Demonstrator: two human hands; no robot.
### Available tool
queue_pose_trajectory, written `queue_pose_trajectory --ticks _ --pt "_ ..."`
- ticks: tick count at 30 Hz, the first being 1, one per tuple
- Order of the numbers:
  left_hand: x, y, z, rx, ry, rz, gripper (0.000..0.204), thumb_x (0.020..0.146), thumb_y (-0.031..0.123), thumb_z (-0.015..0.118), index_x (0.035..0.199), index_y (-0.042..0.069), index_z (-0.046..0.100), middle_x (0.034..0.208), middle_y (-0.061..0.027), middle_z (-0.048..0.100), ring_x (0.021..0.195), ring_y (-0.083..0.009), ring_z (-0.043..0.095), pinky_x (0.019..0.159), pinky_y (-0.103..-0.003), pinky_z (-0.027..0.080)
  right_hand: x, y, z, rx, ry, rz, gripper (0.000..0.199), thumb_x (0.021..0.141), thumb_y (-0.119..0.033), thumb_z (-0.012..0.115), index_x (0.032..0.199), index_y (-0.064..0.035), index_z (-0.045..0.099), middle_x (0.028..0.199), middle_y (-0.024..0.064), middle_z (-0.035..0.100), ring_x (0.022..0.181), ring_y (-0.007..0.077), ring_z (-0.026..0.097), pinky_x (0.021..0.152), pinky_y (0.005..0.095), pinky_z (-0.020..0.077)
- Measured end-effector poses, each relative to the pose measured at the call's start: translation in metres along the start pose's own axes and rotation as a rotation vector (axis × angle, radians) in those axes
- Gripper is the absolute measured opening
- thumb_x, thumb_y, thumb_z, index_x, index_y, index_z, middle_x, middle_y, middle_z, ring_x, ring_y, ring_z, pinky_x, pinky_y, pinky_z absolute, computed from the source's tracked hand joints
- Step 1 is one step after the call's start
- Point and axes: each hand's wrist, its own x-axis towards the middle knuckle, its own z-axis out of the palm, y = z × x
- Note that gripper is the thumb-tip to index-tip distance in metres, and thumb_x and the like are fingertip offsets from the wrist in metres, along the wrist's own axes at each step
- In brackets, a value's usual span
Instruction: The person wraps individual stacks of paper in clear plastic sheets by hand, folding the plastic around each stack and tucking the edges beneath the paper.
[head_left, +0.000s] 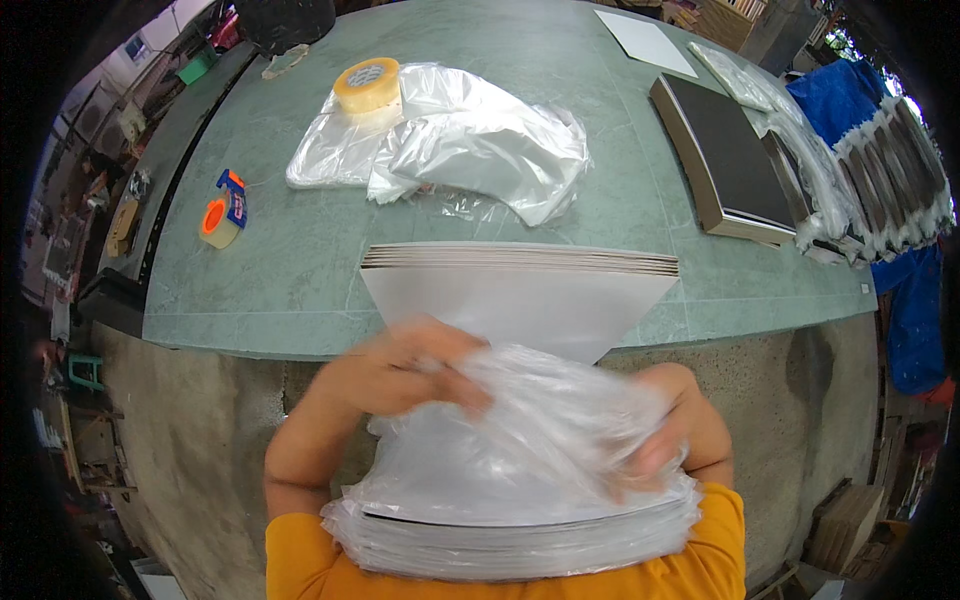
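A clear plastic bag is bunched between my hands, smeared by motion. My left hand is closed at the bag's left edge, its fingers bent and blurred. On the other side my right hand grips the plastic, with the fingertips partly behind its folds. Against my body, below both hands, leans a stack of flat boards wrapped in clear plastic. Just beyond my hands, a stack of bare white boards rests at the near edge of the green table and overhangs it.
A roll of clear tape sits on a pile of plastic bags. An orange and blue tape dispenser lies at left. At right are a dark-topped stack of boards, plastic-wrapped panels and a white sheet.
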Motion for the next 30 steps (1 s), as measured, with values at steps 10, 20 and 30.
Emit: queue_pose_trajectory --ticks 10,20,30 --pt "-0.026 -0.009 0.016 1.303 -0.276 -0.317 0.014 0.072 0.013 0.054 0.071 0.0 0.052 0.064 -0.0139 0.055 0.057 -0.0245 0.056 0.048 -0.034 0.045 -0.04 0.029 0.016 -1.7 0.225 1.195 0.019 0.074 -0.021 0.054 0.084 -0.0065 0.061 0.083 0.0097 0.061 0.081 0.0271 0.058 0.069 0.0387 0.0455" --pt "-0.03 -0.02 0.016 1.528 -0.485 -0.754 0.007 0.065 0.009 0.055 0.069 0.005 0.058 0.061 -0.0082 0.059 0.061 -0.0215 0.06 0.049 -0.034 0.046 -0.025 0.012 0.036 -1.543 -0.023 1.205 0.014 0.07 -0.012 0.054 0.081 -0.0057 0.06 0.078 0.0127 0.059 0.08 0.0252 0.056 0.073 0.0358 0.045" --pt "-0.077 0.002 -0.031 0.72 0.942 -0.14 0.012 0.068 0.004 0.063 0.072 0.004 0.052 0.06 -0.0064 0.052 0.054 -0.0173 0.05 0.051 -0.027 0.04 -0.035 -0.008 0.026 -1.698 1.335 0.125 0.011 0.069 -0.001 0.049 0.078 -0.0005 0.056 0.068 0.0066 0.053 0.053 0.015 0.047 0.051 0.0239 0.0389"
